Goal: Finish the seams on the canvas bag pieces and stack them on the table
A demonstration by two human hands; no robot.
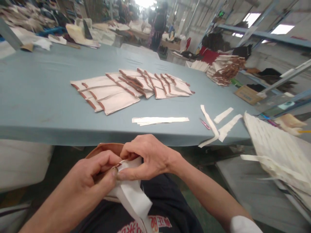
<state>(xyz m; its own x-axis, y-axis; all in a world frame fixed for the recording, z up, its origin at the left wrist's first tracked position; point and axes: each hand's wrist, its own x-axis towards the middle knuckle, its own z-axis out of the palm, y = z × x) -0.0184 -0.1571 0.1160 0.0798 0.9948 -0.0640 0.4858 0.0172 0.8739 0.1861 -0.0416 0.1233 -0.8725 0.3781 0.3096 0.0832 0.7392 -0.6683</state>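
Observation:
My left hand (pixel 93 174) and my right hand (pixel 148 158) meet just below the table's front edge, over my lap. Both pinch the same cream fabric piece with brown trim (pixel 105 149), thumbs and fingertips pressed together at its edge. A white strip (pixel 134 195) hangs from that pinch down over my dark shirt. Fanned out on the blue-grey table (pixel 36 97) lie several matching cream pieces with brown trim (pixel 131 89).
Long white strips (pixel 160 120) lie near the front edge, more strips (pixel 218 124) and a small pink tool (pixel 205 124) to the right. A stack of white material (pixel 277 152) sits at right. A trimmed-piece pile (pixel 225 72) and a standing person (pixel 159 27) are beyond.

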